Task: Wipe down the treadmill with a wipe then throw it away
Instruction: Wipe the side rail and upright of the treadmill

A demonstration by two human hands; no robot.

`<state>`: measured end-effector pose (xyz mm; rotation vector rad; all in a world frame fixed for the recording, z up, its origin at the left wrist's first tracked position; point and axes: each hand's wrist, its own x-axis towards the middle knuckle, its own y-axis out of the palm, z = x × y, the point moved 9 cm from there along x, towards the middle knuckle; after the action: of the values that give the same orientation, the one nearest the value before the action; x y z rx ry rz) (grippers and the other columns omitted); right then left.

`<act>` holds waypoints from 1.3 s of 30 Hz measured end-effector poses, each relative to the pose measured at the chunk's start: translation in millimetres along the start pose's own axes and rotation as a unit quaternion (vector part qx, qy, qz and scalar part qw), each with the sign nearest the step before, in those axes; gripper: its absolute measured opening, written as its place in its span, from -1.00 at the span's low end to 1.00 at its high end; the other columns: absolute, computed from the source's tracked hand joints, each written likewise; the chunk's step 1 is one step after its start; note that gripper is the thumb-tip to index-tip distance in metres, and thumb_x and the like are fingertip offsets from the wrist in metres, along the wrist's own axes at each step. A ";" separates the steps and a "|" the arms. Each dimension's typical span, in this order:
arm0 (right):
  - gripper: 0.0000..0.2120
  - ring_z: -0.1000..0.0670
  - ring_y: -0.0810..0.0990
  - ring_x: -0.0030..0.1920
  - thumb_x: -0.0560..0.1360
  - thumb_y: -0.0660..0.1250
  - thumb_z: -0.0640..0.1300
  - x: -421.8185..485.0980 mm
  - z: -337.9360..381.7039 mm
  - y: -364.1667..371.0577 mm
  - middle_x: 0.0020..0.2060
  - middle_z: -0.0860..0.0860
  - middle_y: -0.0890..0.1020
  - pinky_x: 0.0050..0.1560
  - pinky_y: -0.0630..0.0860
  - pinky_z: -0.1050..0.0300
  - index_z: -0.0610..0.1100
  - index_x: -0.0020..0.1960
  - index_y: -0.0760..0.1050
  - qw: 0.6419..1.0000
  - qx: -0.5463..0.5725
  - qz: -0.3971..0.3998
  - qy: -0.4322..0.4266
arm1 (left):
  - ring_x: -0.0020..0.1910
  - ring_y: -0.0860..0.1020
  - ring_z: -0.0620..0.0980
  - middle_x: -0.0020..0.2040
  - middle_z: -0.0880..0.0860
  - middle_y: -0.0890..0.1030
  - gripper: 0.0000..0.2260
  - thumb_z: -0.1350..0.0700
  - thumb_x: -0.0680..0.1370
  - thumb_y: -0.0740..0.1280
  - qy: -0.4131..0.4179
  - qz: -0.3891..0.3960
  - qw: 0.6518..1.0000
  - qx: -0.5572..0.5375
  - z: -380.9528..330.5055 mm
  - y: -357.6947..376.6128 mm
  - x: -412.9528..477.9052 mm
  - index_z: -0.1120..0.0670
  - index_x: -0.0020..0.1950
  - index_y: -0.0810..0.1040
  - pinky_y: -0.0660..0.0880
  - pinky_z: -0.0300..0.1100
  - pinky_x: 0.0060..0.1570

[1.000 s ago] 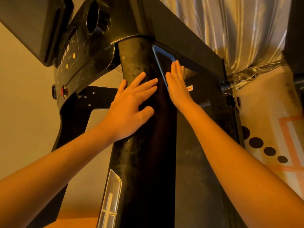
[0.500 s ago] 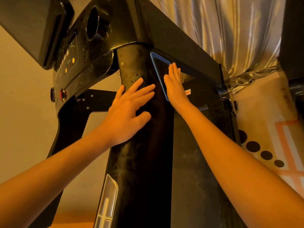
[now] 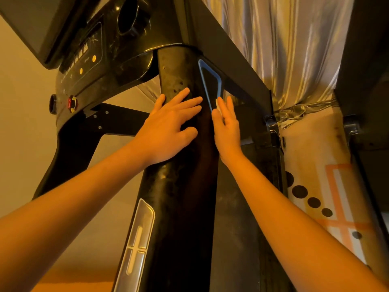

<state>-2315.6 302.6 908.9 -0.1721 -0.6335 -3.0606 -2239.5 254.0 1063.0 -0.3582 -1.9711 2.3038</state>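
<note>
I have the console [image 3: 90,60] overhanging just above my left hand [image 3: 168,127] and a crossbar [image 3: 117,121] jutting to its left, the slanted rail [image 3: 231,60] close over my right hand [image 3: 228,128], and bare treadmill post [image 3: 179,207] free below both hands for a downward pass.
</note>
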 end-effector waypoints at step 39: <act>-0.58 -0.11 0.29 0.57 0.71 0.20 -0.14 -88.3 147.3 20.0 0.53 -0.12 0.40 0.50 0.31 0.01 -0.16 0.56 0.35 0.902 -0.321 0.099 -0.271 | 0.65 0.02 0.07 0.65 0.04 0.20 -0.45 -0.17 0.62 0.06 -0.072 -0.187 0.978 0.057 -1.6 -28.0 -131.3 -0.06 0.60 0.30 -0.17 0.23 0.54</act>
<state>-2211.7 341.7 1041.4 -1.0369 0.4182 -2.8734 -2114.3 231.5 1106.0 0.1808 -1.7657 2.2312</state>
